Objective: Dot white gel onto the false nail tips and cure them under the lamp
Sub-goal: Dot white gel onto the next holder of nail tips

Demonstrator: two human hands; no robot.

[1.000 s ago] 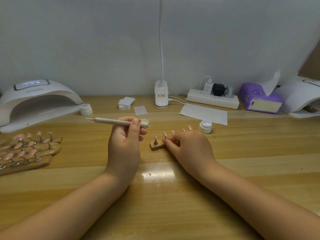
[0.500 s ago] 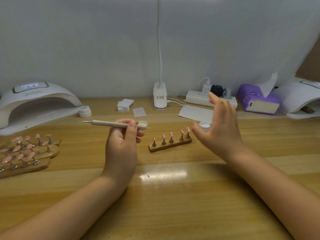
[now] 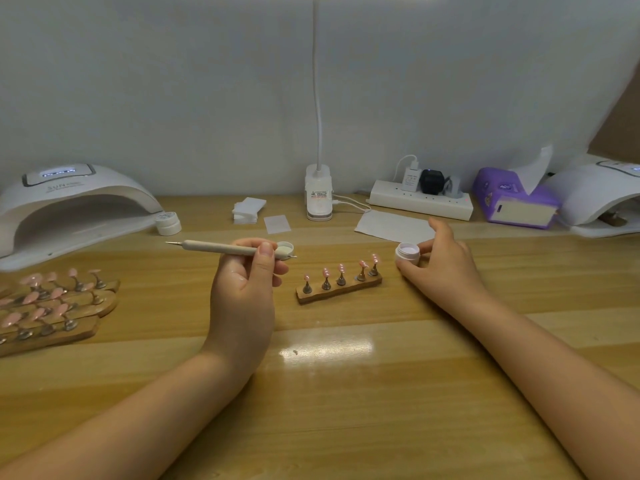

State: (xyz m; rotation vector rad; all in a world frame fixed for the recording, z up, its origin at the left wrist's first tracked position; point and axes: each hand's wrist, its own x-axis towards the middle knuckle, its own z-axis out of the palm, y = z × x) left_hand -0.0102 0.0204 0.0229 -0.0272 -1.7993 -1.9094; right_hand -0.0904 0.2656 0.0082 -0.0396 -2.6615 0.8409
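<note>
A nail-art workstation on a wooden desk (image 3: 346, 410) against a plain wall. Left of the clip-on desk lamp (image 3: 318, 199) sits a curing lamp (image 3: 76, 202) with racks of pink nail tips (image 3: 52, 306) before it. Right of it are a power strip (image 3: 420, 200) and a second curing lamp (image 3: 602, 199).

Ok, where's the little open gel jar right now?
In the head view the open gel jar sits on the table right of centre, gripped by the right hand, just right of the wooden nail stand and in front of the white paper sheet.

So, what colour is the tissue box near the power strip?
The tissue box is purple with a beige side panel; the head view, the only one, shows it.
</note>
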